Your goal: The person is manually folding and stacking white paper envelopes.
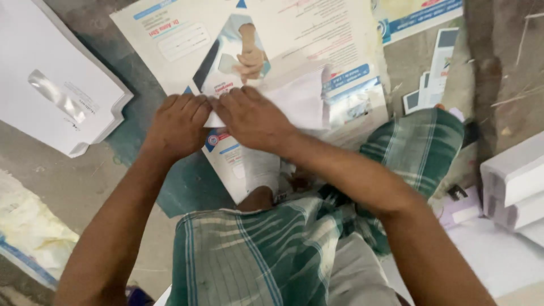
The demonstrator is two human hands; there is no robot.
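Green-and-white checked cloth (266,255), white envelope stack (56,85), blue-and-white printed sheet (317,39), grey floor (62,175)

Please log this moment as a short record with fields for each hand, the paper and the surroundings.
Left hand: palm down, pressing the folded white paper
Right hand: palm down on the same paper, beside the left
Under the paper: printed sheet on the floor
Far left: stack of white envelopes
Far right: white stacks
Lap: green checked cloth
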